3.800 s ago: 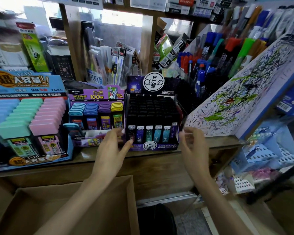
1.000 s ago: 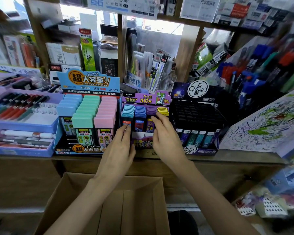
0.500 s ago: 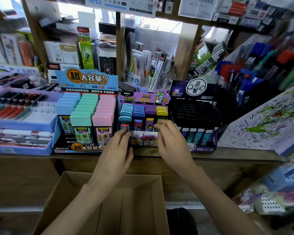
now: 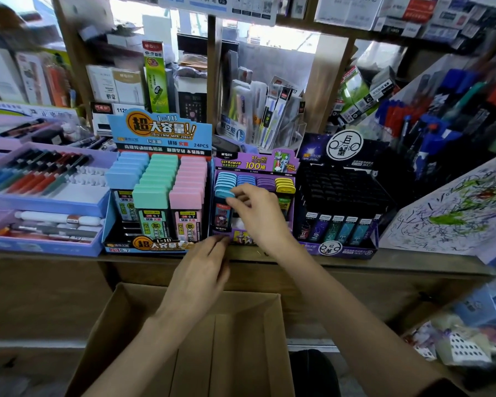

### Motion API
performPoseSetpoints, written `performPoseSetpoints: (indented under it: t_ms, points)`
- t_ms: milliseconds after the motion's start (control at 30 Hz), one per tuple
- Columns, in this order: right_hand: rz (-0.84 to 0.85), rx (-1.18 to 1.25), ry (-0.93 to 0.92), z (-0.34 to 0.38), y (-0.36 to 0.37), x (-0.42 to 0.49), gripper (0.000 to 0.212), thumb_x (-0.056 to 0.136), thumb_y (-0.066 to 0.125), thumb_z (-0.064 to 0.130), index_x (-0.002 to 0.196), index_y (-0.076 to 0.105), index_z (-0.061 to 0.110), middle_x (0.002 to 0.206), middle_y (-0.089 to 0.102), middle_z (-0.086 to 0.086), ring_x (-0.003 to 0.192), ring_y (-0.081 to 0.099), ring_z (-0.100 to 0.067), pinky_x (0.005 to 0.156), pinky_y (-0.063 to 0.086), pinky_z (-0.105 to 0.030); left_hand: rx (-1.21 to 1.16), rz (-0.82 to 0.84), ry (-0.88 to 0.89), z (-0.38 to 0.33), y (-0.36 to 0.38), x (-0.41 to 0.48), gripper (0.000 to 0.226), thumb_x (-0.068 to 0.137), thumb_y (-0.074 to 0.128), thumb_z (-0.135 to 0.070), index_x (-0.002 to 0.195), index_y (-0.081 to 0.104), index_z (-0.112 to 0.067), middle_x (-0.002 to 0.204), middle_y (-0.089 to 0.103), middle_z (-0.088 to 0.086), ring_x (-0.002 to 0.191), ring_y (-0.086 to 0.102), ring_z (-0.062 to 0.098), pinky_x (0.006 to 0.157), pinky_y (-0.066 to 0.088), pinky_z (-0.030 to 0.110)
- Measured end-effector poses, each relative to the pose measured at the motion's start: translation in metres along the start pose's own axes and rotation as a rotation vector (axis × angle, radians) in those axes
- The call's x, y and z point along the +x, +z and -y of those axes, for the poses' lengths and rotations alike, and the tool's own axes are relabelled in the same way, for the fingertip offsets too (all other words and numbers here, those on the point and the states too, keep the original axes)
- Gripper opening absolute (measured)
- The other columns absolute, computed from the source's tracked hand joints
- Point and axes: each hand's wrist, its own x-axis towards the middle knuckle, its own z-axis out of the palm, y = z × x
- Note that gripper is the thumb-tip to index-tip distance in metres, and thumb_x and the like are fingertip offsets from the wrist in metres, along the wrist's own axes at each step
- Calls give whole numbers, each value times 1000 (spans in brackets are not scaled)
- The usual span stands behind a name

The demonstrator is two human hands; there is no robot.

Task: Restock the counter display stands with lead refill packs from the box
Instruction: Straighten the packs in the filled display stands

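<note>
Three lead refill display stands sit side by side on the wooden counter (image 4: 355, 263): a blue stand (image 4: 160, 133) with pastel packs, a purple middle stand (image 4: 255, 161) with rows of small capped packs, and a black stand (image 4: 341, 196). My right hand (image 4: 258, 213) reaches into the purple stand, fingers pinching the front light-blue-capped pack (image 4: 223, 202). My left hand (image 4: 203, 267) rests at the purple stand's lower left corner, fingers curled against its front edge. The cardboard box (image 4: 120, 325) stands open below the counter, and I see nothing inside it.
A lilac pen tray (image 4: 49, 196) sits left of the blue stand. A scribbled test board (image 4: 455, 213) leans at the right, with marker pens (image 4: 430, 124) behind it. Shelves of boxed stationery (image 4: 120, 84) rise behind the stands.
My right hand has lifted from the purple stand's front edge up to the front blue-capped pack. My left hand has slid down to the stand's lower left corner. The view shifted left from the black stand.
</note>
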Motion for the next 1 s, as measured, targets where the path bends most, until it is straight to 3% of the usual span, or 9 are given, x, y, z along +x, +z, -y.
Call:
performPoseSetpoints:
  t_ms: [133,300,433,600,667,733,800,900,1000]
  points:
    - [44,61,56,0,-4,6,25,91,60,15,113,64,3,106,66,-10,93,60,-16,87,50,-29,0,20,2,0,0,-4,36,81,66,-5,117,61,-4,108,64,7,97,63,24,78,53,33]
    - [-110,98,170,-2,9,8,14,87,67,22,89,63,9,89,69,-11,83,66,-23,78,55,-42,-44,-6,-2,-1,-3,-2,37,81,63,-3,118,59,-3,119,58,9,107,60,27,83,52,36]
    - [-204,-144,87,-5,15,7,24,88,64,33,76,54,15,74,68,-6,72,66,-22,67,54,-34,-36,-47,-3,-4,-6,3,45,78,65,0,122,56,-1,133,50,17,121,52,32,96,46,40]
    - [-103,-81,57,-7,1,0,26,88,62,36,82,60,10,72,67,-6,68,65,-22,68,55,-42,-17,-64,-28,-5,-4,10,50,83,63,-5,131,50,-3,144,40,16,130,44,31,102,41,38]
    - [-178,-152,-37,-12,-11,-13,24,91,59,33,85,61,10,75,67,-4,69,64,-19,66,55,-41,-22,-60,-34,-4,-3,11,51,86,60,-9,135,46,-5,147,36,14,133,40,29,105,37,36]
    - [-371,-312,-222,-21,-23,-29,15,93,56,20,91,63,7,82,66,-5,75,62,-20,68,55,-38,-21,-53,-39,-3,-1,12,50,89,58,-13,137,43,-8,150,33,11,135,37,26,107,35,35]
    - [-448,-433,-305,-28,-31,-39,20,91,53,9,106,63,1,103,66,-13,96,62,-26,85,52,-35,-14,-41,-43,-2,0,12,50,91,55,-15,139,42,-10,151,30,10,135,37,26,107,36,35]
    - [-268,-570,-255,-37,-36,-36,39,96,48,13,133,49,0,137,50,-17,129,45,-29,109,32,-35,-14,-28,-48,-4,1,11,50,93,53,-18,140,39,-11,152,28,9,134,38,26,105,38,34]
    - [-119,-704,-203,-41,-33,-29,48,101,37,25,145,30,6,151,33,-12,141,26,-23,116,16,-31,-15,-18,-59,-4,1,11,51,94,49,-21,143,35,-15,154,23,7,135,37,24,105,38,32]
